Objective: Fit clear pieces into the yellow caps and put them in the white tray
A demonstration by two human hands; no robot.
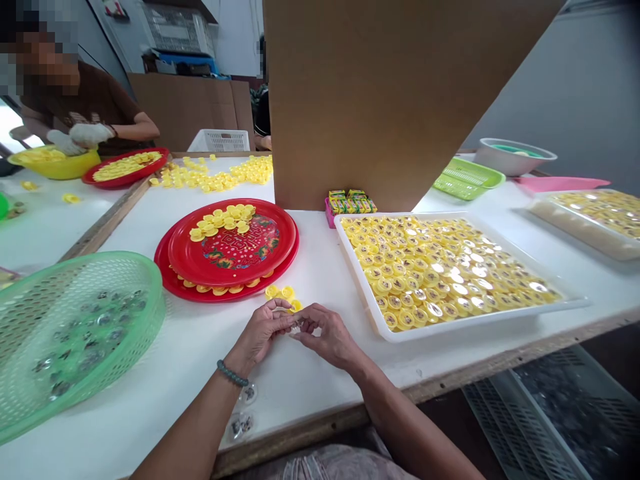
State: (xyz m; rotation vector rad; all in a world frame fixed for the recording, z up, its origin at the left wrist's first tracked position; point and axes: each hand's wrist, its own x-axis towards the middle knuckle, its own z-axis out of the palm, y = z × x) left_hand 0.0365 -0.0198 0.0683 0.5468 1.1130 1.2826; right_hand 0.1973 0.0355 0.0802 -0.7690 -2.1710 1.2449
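My left hand (265, 330) and my right hand (326, 333) meet above the white table, fingers pinched together on a small clear plastic piece (297, 326) that is mostly covered by the fingertips. Just beyond them lie a few yellow round caps (280, 292). Below my left wrist, clear round pieces with dark figures inside (241, 424) rest near the table's front edge. To the left, a green perforated basket (150, 287) holds many similar clear pieces. Two stacked red trays (235, 260) carry yellow caps, some on top and some between them.
At right, a white tray (367, 293) is filled with rows of yellow caps. Small boxes (353, 202) stand by a cardboard divider (350, 100). Loose yellow caps (220, 177) spread behind the red trays. At far left a gloved co-worker (110, 97) handles a yellow bowl (65, 167).
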